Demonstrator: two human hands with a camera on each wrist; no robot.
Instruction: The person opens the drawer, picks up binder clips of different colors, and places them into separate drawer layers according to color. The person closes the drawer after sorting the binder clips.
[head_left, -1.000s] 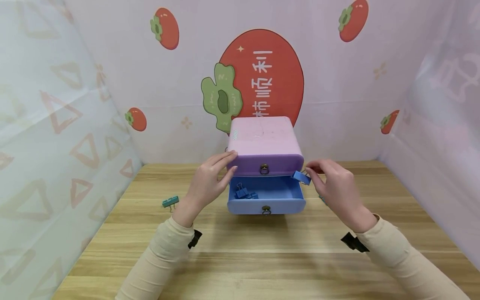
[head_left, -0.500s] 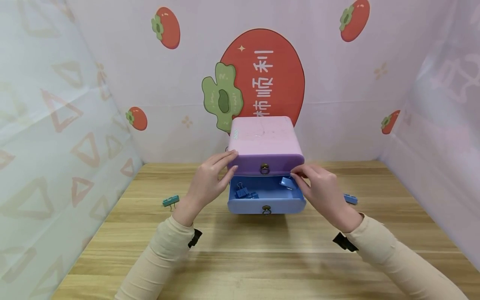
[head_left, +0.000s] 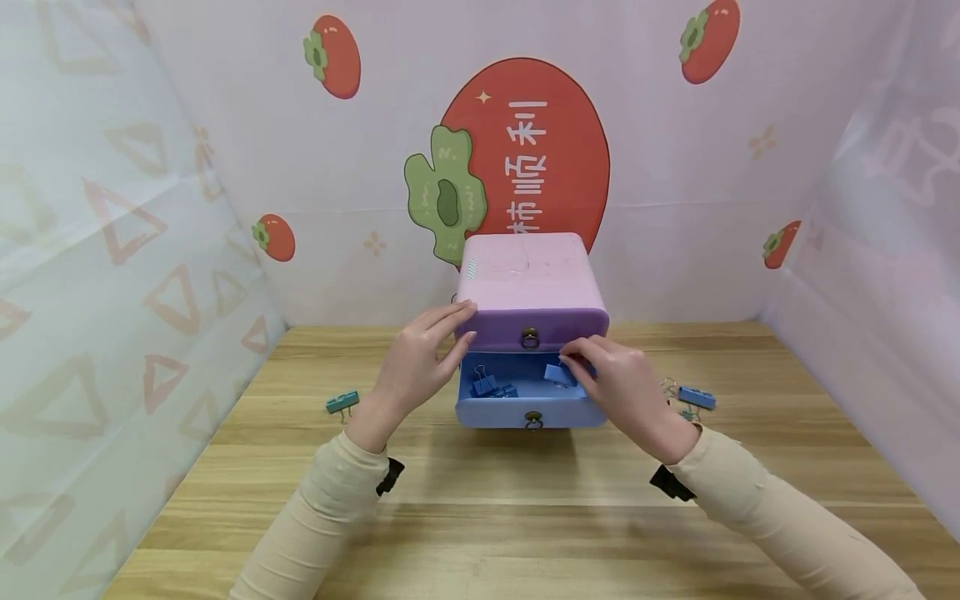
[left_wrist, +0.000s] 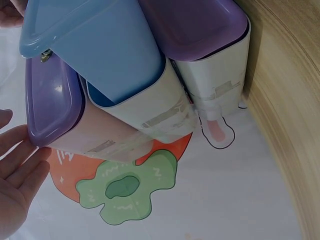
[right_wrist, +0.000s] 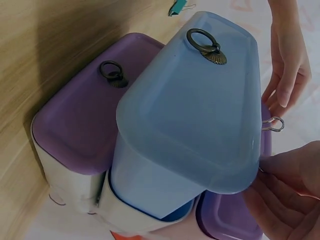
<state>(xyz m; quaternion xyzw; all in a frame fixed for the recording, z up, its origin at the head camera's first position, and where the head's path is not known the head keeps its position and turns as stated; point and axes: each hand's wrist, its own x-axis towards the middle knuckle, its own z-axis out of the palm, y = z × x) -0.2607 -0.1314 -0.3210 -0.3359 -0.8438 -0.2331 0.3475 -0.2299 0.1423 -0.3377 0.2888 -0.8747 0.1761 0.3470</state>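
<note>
A small chest of drawers stands at the table's middle, its pink top (head_left: 528, 271) above a purple drawer front (head_left: 491, 331). Below it, the light-blue drawer (head_left: 491, 412) is pulled out, with several blue binder clips (head_left: 483, 383) lying at its left. My right hand (head_left: 622, 387) pinches a blue binder clip (head_left: 557, 375) by its wire handle, inside the drawer's right half. In the right wrist view the drawer front hides that clip. My left hand (head_left: 412, 362) rests its straight fingers against the left corner of the purple front.
On the table at left lies a teal binder clip (head_left: 342, 403). Right of the right forearm are a blue binder clip (head_left: 697, 397) and a teal one (head_left: 688, 414). A lower purple drawer (right_wrist: 90, 110) is closed beneath the blue one. A printed cloth wall stands behind.
My right hand has carried the blue binder clip leftward and down, from beside the chest into the open drawer. Clips on the right of the table came into sight. The left hand stayed put.
</note>
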